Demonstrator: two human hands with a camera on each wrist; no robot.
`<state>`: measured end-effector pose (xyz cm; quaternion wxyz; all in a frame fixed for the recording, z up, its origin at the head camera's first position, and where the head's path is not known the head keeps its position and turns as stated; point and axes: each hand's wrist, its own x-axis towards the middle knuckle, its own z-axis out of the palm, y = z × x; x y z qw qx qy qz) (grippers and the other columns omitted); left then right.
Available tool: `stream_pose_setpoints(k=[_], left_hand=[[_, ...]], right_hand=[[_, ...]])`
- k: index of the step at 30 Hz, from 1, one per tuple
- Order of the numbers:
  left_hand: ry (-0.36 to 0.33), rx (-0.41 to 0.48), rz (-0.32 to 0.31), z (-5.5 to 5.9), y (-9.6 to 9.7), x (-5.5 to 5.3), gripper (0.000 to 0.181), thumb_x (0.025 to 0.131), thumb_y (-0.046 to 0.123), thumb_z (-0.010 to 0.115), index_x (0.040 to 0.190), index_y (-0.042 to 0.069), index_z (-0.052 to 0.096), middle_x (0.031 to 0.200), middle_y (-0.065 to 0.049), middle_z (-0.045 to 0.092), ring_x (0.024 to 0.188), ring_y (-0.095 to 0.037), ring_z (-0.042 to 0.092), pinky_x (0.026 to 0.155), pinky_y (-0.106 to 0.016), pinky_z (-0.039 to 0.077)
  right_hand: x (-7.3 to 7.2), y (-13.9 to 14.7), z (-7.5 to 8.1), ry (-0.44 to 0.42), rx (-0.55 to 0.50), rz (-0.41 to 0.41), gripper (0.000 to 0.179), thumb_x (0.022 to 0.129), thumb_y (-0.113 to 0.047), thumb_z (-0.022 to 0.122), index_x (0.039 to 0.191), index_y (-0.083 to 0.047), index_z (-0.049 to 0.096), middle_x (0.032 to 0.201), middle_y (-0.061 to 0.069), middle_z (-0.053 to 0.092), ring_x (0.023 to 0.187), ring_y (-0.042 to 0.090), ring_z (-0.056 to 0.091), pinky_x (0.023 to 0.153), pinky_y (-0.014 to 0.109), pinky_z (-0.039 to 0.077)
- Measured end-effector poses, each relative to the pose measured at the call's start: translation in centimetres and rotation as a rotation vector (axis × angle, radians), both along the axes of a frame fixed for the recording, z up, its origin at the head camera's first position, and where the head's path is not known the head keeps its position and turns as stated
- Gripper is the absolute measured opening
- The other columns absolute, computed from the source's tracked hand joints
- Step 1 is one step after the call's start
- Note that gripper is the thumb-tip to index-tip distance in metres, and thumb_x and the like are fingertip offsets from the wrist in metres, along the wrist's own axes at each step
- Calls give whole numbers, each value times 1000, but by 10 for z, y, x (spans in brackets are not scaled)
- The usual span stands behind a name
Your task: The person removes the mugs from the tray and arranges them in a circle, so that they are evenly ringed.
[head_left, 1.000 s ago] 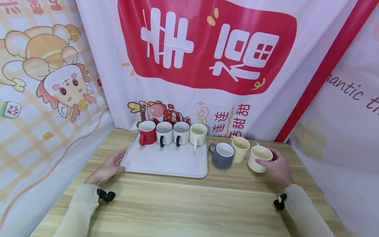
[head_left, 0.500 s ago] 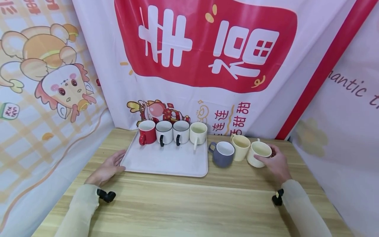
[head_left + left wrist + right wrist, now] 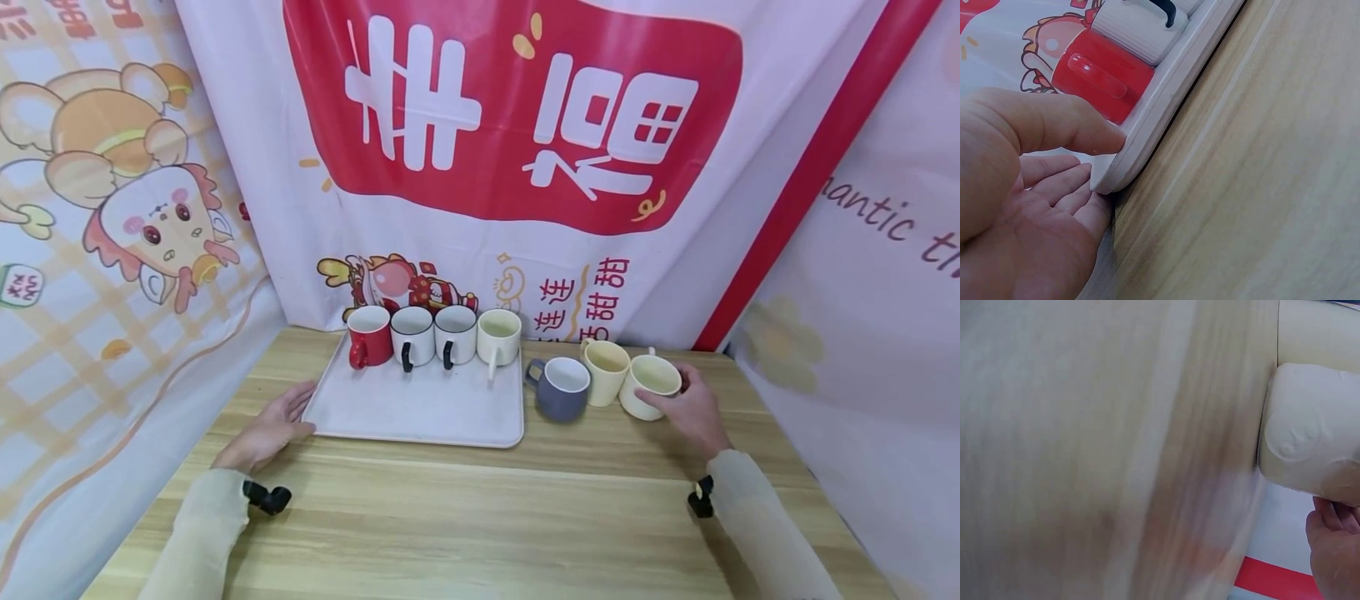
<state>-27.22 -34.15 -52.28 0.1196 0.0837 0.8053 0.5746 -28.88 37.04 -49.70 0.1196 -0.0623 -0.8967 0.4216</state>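
My right hand [image 3: 690, 411] holds a cream mug [image 3: 637, 403] by its right side, with the thumb near the front rim. In the right wrist view the cream mug [image 3: 1304, 428] shows a raised pattern, and most of the fingers are hidden. Close on its left stands a pale yellow mug [image 3: 603, 383], then a grey-blue mug [image 3: 561, 402]. At the near left corner of a white tray [image 3: 420, 417] rests my left hand [image 3: 266, 427]. Its thumb [image 3: 1085, 128] touches the rim, while the other fingers lie fairly straight along the tray's left side.
Along the tray's back edge stand a red mug [image 3: 372, 340], two white mugs with black handles [image 3: 414, 342] and another cream mug [image 3: 501, 333]. Printed cloth [image 3: 450, 208] hangs behind the wooden table [image 3: 450, 525] and at both sides.
My right hand has moved the cream mug back and slightly left, closer to the pale yellow mug. The left hand stays at the tray's corner. The head view has shifted a little.
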Motion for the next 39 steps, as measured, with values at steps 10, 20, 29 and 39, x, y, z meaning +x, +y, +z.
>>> stream_pose_setpoints(k=[10,20,29,39], left_hand=[[5,-2,-1,0,0,0,92,97,-7,58,167,-5,-2,175,-31,0,161,-53,1,131,-65,8],[6,9,-2,1,0,0,94,95,-9,58,166,-6,-3,175,-32,-1,161,-53,1,130,-66,7],[-3,24,-5,1,3,1,94,95,-9,58,166,-6,-3,174,-32,-2,161,-54,0,131,-67,7],[5,26,2,1,1,2,93,95,-10,58,166,-7,-2,174,-33,-1,161,-54,1,130,-67,6]], right_hand=[[6,3,47,-15,88,101,103,88,-53,81,161,1,33,161,30,43,150,51,39,122,72,37],[9,-48,89,-85,142,219,112,83,-73,75,165,-10,33,165,21,43,153,47,39,123,72,37],[7,-122,85,16,59,389,88,85,-49,87,155,-13,49,159,12,54,149,39,49,125,61,43],[2,-199,69,106,59,504,84,83,-44,89,150,-6,55,150,17,62,140,39,59,121,56,49]])
